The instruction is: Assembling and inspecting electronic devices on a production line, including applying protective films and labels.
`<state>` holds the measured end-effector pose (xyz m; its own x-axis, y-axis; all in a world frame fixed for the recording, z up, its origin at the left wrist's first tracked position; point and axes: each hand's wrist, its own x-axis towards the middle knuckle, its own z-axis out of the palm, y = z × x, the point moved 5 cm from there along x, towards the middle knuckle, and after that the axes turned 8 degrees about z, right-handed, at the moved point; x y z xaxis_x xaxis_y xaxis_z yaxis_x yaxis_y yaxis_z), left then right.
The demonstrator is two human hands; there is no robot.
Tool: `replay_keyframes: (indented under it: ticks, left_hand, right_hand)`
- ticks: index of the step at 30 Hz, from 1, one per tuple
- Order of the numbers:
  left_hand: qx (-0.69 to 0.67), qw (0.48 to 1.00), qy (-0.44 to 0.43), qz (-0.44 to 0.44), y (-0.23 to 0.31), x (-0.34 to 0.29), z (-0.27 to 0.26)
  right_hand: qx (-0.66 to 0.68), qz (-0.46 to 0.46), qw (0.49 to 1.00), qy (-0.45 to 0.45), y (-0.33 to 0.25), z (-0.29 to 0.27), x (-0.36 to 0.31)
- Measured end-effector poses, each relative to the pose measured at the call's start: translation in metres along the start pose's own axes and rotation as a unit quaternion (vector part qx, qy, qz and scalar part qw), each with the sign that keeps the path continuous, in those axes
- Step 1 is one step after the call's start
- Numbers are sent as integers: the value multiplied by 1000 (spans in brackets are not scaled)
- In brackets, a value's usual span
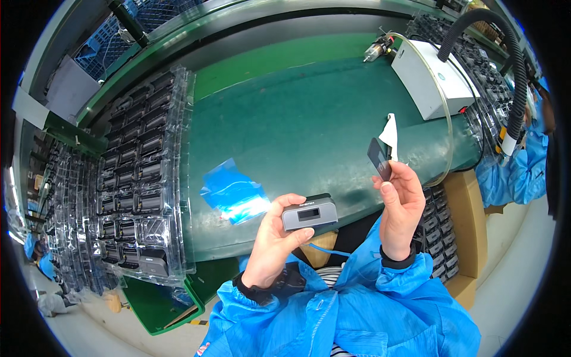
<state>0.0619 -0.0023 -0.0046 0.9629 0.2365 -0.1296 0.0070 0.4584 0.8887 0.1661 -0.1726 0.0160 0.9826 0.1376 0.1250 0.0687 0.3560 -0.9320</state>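
Observation:
My left hand (275,238) is closed around the ends and lower edge of a grey and black box-shaped device (291,219), which has a dark rectangular window in its front face. To the right and a little higher, my right hand (402,199) pinches a thin dark panel (379,157) between thumb and fingers, tilted upright and apart from the device. A crumpled white piece (389,135) shows just behind the panel; whether it touches my fingers I cannot tell. Left of the device, sheets of shiny blue film (235,193) lie on the green worktop (285,131).
Clear plastic trays (140,149) of dark devices are stacked at the left, above a green bin (193,309). A white machine (437,80) with a black ribbed hose (517,65) stands at the far right. A cardboard box (470,226) of dark parts sits right, near another person's blue sleeve (523,172).

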Motion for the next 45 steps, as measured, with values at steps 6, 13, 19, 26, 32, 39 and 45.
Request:
replay_keyframes:
  ticks: [6,13,19,26,32,39,45]
  left_hand:
    - [3,1000,18,5,-1,0,-1]
    - [47,999,-14,-3,3,0,6]
    - [65,998,-22,2,1,0,6]
    - [89,996,-21,-14,1,-2,8]
    - [87,995,-37,-23,5,-2,15]
    - [57,997,-56,-24,4,0,16]
    - [5,1000,-2,2,1,0,11]
  right_hand:
    - [-59,-25,997,-35,-9,0,0]
    - [-338,-60,905,-250,-25,36,-16]
    - [-372,-74,877,-294,-19,42,-17]
    - [-392,-76,867,-298,-16,42,-17]
    - [-424,-138,837,-317,-21,47,-17]
    - [-433,-148,820,-344,-21,45,-13]
    - [-407,-121,818,-389,-20,46,-13]
